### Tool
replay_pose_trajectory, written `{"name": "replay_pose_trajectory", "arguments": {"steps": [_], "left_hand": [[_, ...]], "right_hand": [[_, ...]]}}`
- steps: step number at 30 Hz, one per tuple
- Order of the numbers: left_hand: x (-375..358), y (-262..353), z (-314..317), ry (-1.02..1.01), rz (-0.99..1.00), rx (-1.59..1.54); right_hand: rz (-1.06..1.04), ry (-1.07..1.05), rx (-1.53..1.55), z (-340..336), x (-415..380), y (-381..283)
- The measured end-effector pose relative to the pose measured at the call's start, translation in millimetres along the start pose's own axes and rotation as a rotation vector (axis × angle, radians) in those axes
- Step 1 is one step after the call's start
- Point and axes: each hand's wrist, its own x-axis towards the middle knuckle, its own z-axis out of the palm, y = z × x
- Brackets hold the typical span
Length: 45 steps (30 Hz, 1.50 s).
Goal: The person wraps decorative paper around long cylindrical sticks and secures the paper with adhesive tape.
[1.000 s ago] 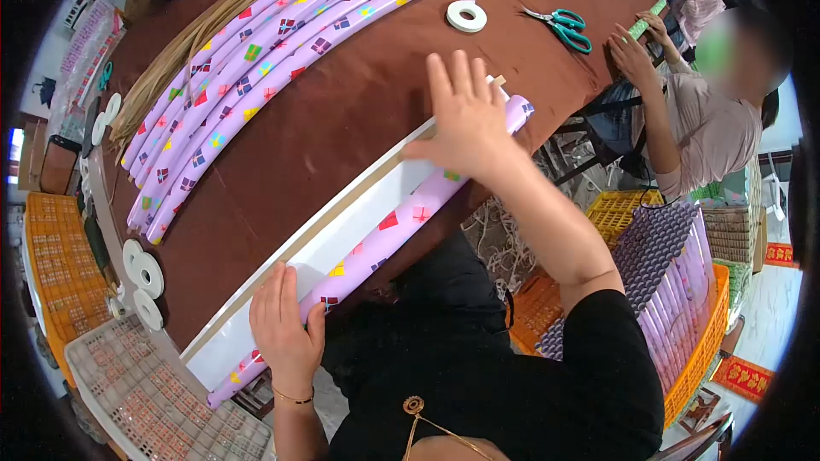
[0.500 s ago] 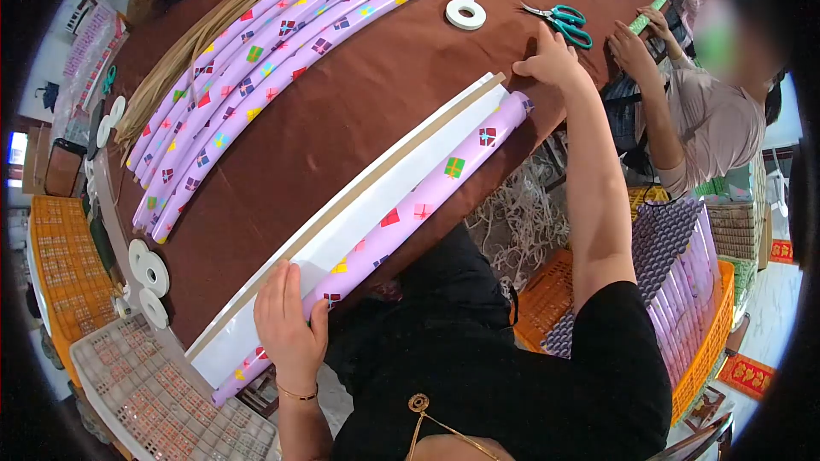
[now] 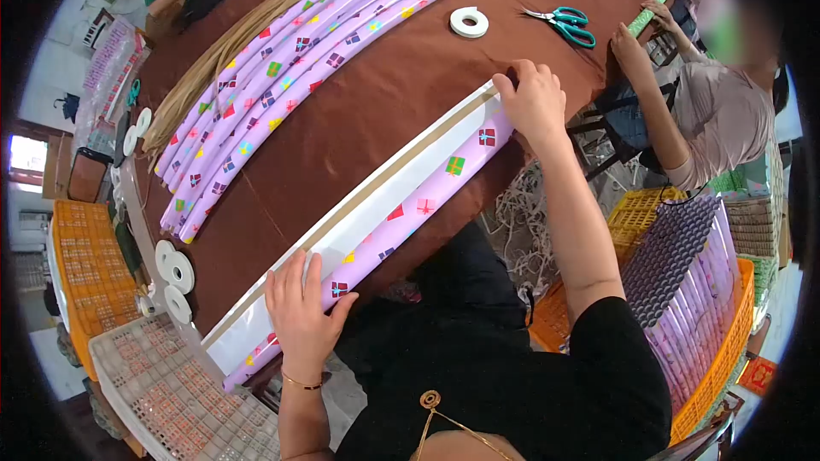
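Note:
A lilac roll of wrapping paper with a gift-box print (image 3: 408, 220) lies slantwise along the table edge. Its white inner side (image 3: 359, 226) is partly unrolled, with a brown strip (image 3: 376, 179) along the far margin. Flat on the near part of the paper rests my left hand (image 3: 303, 312), fingers stretched forward and thumb apart. My right hand (image 3: 534, 107) lies over the far end of the roll, thumb by the strip's end and fingers spread. Beyond it are teal-handled scissors (image 3: 568, 26), blades slightly apart, and a white tape roll (image 3: 469, 22).
Several finished lilac rolls (image 3: 282, 77) lie beside brown strips (image 3: 235, 51) on the brown cloth (image 3: 376, 94). More tape rolls (image 3: 177, 273) sit at the left edge. A co-worker (image 3: 717, 111) at right holds a green roll (image 3: 649, 13). An orange crate (image 3: 722, 358) stands below.
My right hand has come back from beside the scissors onto the far end of the paper roll. My left hand stays on the paper. The whole view has shifted slightly.

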Motion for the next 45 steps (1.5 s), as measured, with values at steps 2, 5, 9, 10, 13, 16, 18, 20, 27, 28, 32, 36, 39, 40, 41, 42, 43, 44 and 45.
{"name": "replay_pose_trajectory", "arguments": {"steps": [2, 5, 9, 10, 13, 16, 18, 20, 27, 28, 32, 36, 39, 40, 41, 42, 43, 44, 45], "left_hand": [[10.2, 8.0, -1.9, -0.001, 0.035, 0.000], [44.4, 31.0, -5.2, 0.009, 0.110, -0.037], [84.4, 72.8, 4.4, 0.091, 0.278, -0.129], [88.5, 79.0, 9.4, 0.080, 0.288, -0.138], [92.7, 81.3, 24.0, -0.023, 0.253, -0.155], [93.3, 76.8, 18.3, 0.050, 0.284, -0.150], [94.3, 73.8, 15.4, 0.084, 0.261, -0.096], [94.5, 71.6, 17.1, 0.103, 0.264, -0.081], [106.2, 74.5, 23.5, 0.173, 0.308, -0.165], [113.4, 74.9, 23.8, 0.223, 0.316, -0.205], [169.6, 75.1, 28.9, 0.216, 0.245, -0.316], [222.7, 78.1, 39.1, -0.064, 0.109, -0.492], [246.0, 90.4, 45.8, -0.171, 0.107, -0.463], [251.0, 94.1, 47.7, -0.181, 0.103, -0.439], [255.0, 96.6, 49.6, -0.194, 0.098, -0.415], [258.6, 98.2, 51.3, -0.199, 0.101, -0.414], [261.4, 100.2, 50.6, -0.237, 0.065, -0.450], [263.2, 101.5, 49.6, -0.273, 0.026, -0.485], [264.2, 101.8, 47.9, -0.276, 0.025, -0.484]], "right_hand": [[0.037, 0.070, 0.001, 4.9, -2.3, -0.3], [0.048, 0.097, 0.043, 8.1, -4.0, 0.7], [0.067, 0.079, 0.158, 2.2, -8.4, 2.8], [0.057, 0.077, 0.173, 2.9, -8.8, 5.5], [0.046, 0.065, 0.223, -0.8, -11.1, 10.1], [0.041, 0.047, 0.309, -4.6, -12.6, 10.6], [0.034, 0.038, 0.369, -2.8, -10.8, 8.0], [0.013, 0.058, 0.504, 1.3, -6.6, 5.5], [0.026, 0.004, 0.389, 9.3, 1.5, -8.3], [0.012, 0.094, 0.341, 14.2, -2.5, -9.3], [0.039, 0.262, 0.373, 21.4, -10.7, -12.1], [0.017, 0.243, 0.390, 23.1, -12.1, -8.8], [0.022, 0.259, 0.398, 22.9, -12.7, -8.2], [0.019, 0.269, 0.399, 22.8, -12.5, -8.5], [0.018, 0.277, 0.399, 23.4, -12.4, -8.1], [0.024, 0.277, 0.399, 24.5, -12.1, -7.5], [0.007, 0.286, 0.419, 25.9, -11.9, -7.1], [-0.010, 0.294, 0.439, 27.2, -11.6, -6.4], [-0.009, 0.292, 0.440, 28.0, -11.8, -5.8]]}}
